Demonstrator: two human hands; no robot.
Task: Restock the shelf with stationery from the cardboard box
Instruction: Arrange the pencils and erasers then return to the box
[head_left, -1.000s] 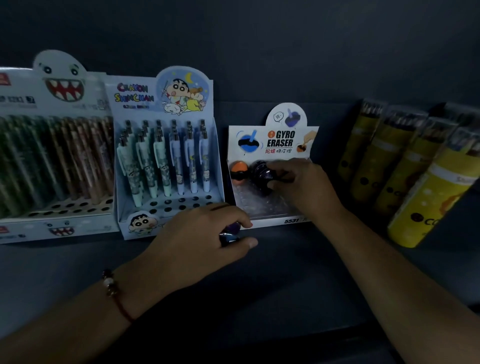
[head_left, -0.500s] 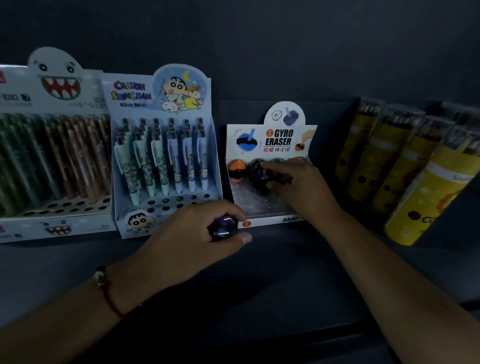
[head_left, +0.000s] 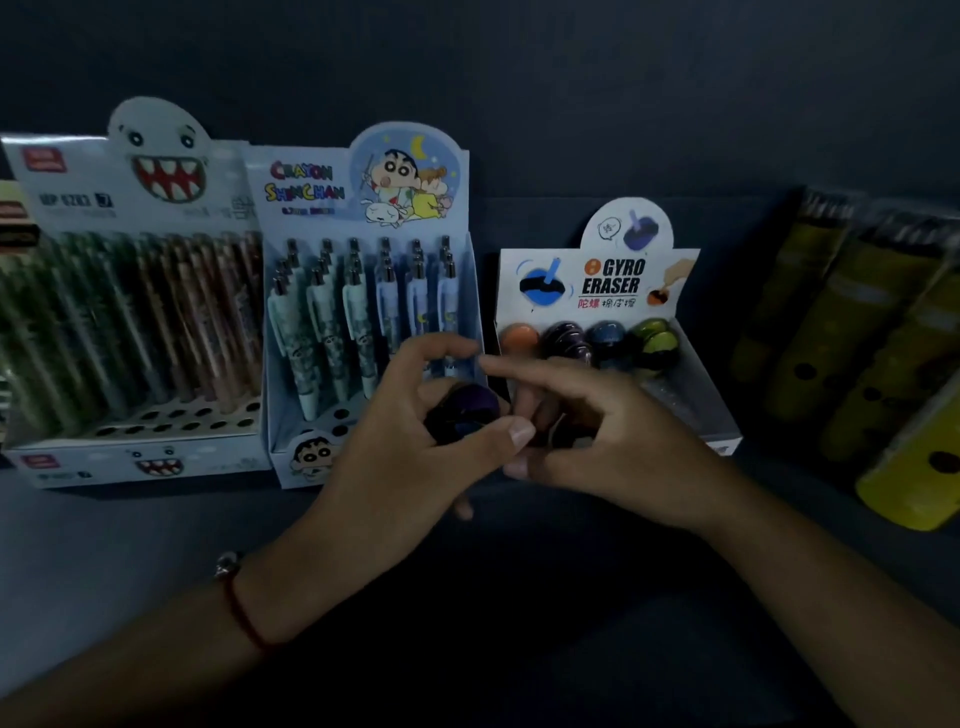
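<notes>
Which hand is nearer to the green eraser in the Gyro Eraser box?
Right. The right hand is just below-left of the green eraser; the left hand is farther left, before the pen box.

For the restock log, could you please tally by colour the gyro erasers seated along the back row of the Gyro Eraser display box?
Back row of the Gyro Eraser display box:
Orange eraser: 1
Dark purple eraser: 1
Blue eraser: 1
Green eraser: 1
Total: 4
Not counted: the dark purple eraser that the left hand holds in front of the box.
</notes>
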